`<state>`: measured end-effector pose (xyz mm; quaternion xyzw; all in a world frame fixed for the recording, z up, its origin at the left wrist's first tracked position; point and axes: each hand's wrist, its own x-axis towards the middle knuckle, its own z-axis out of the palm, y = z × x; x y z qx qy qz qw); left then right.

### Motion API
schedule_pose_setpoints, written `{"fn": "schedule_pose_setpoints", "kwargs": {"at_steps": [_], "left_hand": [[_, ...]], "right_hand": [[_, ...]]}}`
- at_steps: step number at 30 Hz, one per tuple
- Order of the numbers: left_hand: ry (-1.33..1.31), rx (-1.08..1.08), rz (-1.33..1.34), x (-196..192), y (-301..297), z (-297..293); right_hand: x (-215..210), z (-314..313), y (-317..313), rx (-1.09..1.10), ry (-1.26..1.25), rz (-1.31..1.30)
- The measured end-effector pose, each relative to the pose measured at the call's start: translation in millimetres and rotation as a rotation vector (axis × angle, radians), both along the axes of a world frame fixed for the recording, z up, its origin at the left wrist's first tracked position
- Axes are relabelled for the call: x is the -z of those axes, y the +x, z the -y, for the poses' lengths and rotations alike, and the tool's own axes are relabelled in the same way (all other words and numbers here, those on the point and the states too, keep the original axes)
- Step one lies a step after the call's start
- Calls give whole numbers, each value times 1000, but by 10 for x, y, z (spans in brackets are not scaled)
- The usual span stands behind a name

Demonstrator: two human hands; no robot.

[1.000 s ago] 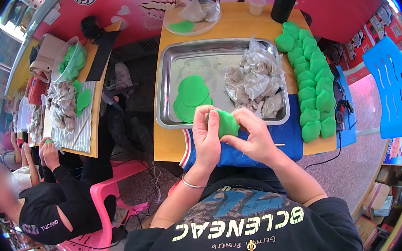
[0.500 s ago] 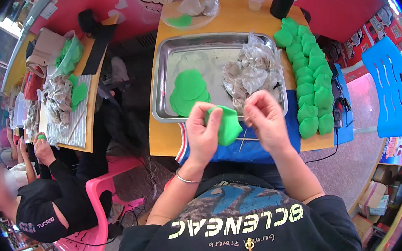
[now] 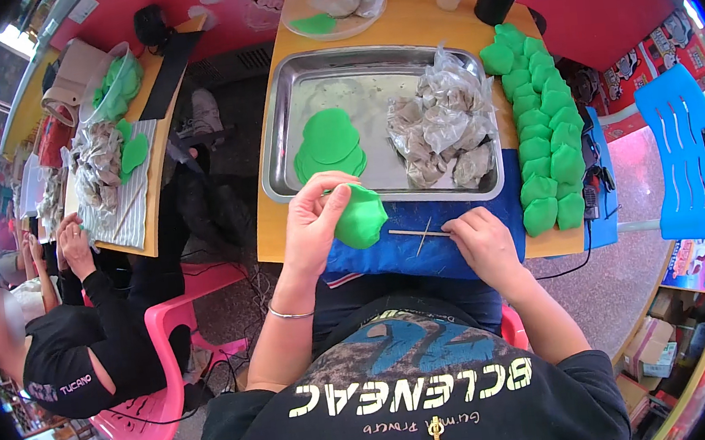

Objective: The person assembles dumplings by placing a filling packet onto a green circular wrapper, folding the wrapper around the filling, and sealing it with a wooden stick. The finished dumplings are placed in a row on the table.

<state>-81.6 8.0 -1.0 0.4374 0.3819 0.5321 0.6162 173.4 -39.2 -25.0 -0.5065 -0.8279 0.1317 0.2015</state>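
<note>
Left hand (image 3: pixel 311 231) pinched on the 10 o'clock edge of a cupped green sheet (image 3: pixel 361 219), held above a blue cloth (image 3: pixel 380 260); the right hand (image 3: pixel 489 249), apart at 4 o'clock, has fingertips at a pale stick (image 3: pixel 403 233), grip uncertain. The sheet appears light, soft and easily creased, best held lightly by its rim. A 2nd stick (image 3: pixel 421 246) crosses the 1st, a likely snag; beyond, the metal tray (image 3: pixel 374 91) at 12 o'clock bears green discs (image 3: pixel 328 142) and bagged lumps (image 3: pixel 445 122), with cupped green pieces (image 3: pixel 538 151) at 2 o'clock.
</note>
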Motion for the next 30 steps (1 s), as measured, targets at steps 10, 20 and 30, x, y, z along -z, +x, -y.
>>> {"fn": "schedule_pose_setpoints", "kwargs": {"at_steps": [10, 20, 30], "left_hand": [[-14, -22, 28, -62, -139, 46], [34, -55, 169, -123, 143, 129], [240, -34, 182, -187, 313, 130]], "right_hand": [[-85, 10, -26, 92, 78, 22], [-510, 71, -191, 171, -64, -584], [-655, -4, -380, 57, -8, -582]]}}
